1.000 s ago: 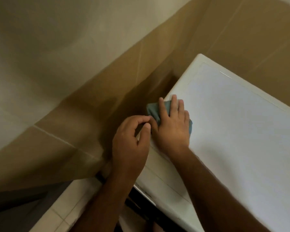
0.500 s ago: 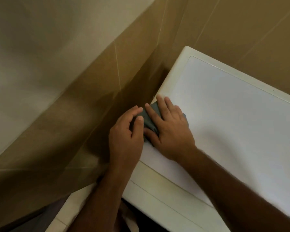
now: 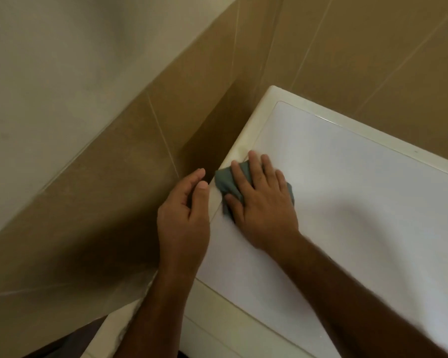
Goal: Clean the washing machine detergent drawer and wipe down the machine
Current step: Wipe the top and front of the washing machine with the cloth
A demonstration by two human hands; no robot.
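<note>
Head view shows the likeliest slip: the grey cloth (image 3: 229, 182) overhangs the left edge of the washing machine top (image 3: 347, 202) and could drop into the gap beside the tiled wall (image 3: 140, 164) if pushed outward. Right hand (image 3: 261, 200), fingers spread flat, presses the cloth, which lies under its fingers. Left hand (image 3: 184, 220) hovers loosely curled just beside that edge, holding nothing.

Grey-green cloth (image 3: 229, 183) crumpled, pressed flat on white washing machine top (image 3: 347, 202) near its left cream-trimmed edge, partly covered by fingers
</note>
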